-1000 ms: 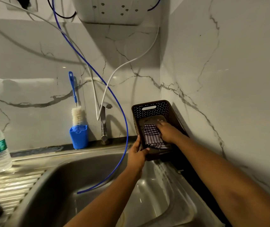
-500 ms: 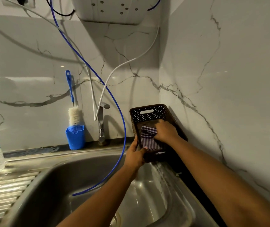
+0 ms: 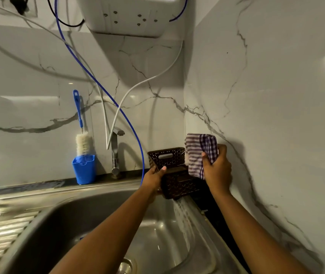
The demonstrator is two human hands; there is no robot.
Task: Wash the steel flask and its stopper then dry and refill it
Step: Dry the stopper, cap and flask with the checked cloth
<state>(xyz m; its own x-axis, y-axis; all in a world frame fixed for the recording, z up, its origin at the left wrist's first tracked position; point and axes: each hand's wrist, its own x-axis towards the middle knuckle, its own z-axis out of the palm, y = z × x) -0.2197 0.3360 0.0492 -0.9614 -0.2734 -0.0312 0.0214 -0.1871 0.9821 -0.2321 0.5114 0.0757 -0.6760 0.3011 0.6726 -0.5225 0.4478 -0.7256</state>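
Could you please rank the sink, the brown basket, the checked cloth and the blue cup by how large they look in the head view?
1. sink
2. brown basket
3. checked cloth, bunched in the right hand, so its spread-out size is unsure
4. blue cup

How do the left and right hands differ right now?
The left hand grips the brown basket by its side rim; the right hand grips the checked cloth up above that basket. The left hand sits lower; the right hand is higher, by the side wall. Both hold something.
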